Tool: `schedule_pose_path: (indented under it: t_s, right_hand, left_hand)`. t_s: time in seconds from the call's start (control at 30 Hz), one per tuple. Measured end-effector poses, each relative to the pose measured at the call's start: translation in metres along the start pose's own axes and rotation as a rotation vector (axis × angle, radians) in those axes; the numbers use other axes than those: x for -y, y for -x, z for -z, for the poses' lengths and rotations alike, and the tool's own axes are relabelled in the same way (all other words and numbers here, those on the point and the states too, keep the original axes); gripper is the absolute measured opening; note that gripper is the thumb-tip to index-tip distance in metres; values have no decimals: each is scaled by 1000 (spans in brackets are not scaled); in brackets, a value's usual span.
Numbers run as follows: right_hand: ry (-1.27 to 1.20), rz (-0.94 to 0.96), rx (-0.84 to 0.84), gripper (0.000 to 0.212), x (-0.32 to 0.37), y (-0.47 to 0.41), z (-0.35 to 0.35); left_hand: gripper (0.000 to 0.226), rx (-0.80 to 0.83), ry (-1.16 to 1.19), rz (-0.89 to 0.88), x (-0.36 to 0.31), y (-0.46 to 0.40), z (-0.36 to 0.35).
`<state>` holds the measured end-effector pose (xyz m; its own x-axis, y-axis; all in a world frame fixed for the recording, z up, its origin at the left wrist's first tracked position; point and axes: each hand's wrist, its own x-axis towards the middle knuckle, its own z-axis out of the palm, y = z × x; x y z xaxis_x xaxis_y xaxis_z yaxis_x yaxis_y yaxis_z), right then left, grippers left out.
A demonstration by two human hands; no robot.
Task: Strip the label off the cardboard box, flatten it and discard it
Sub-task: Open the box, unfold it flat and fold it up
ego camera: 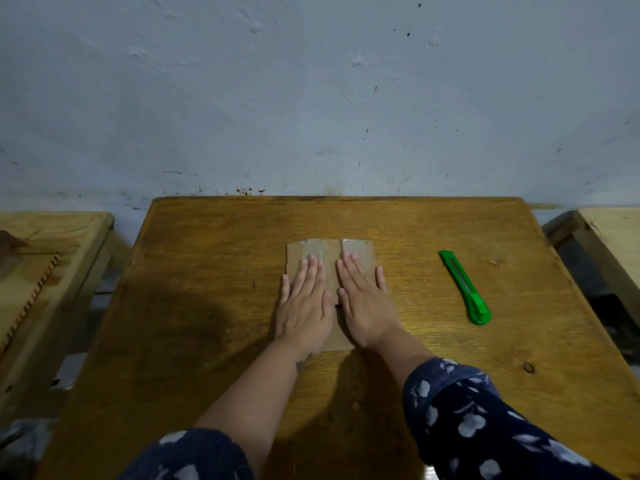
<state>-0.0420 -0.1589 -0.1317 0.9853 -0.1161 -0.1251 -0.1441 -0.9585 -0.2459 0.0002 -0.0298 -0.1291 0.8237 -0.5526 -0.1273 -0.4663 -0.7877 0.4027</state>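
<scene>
Under both flat palms, left hand (304,303), right hand (363,303), flattened cardboard box (313,251)

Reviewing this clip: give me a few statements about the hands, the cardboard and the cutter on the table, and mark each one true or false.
1. Both hands press flat on the cardboard box. True: the left hand and the right hand lie palm down on it, side by side.
2. The right hand holds the green utility knife. False: the knife lies alone on the wooden table, to the right of the hands.
3. The cardboard still stands up as a box. False: it lies flat on the table.
4. The table's far edge meets a pale wall. True.
5. The knife rests on top of the cardboard. False: it lies apart from it on bare wood.
</scene>
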Motion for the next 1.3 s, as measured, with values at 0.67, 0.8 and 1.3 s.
schedule_pose_path:
  t_s: [0.67, 0.8, 1.3]
  right_hand:
    - [49, -2, -9, 68, 0, -2, -3]
    - [-34, -38, -71, 59, 2, 3, -4]
    - [-222, -322, -129, 62, 7, 47, -3]
  left_hand:
    - [69, -78, -118, -2, 4, -8, -14]
    - [61, -123, -63, 20, 2, -4, -10]
    - [58, -120, 110, 355, -20, 34, -16]
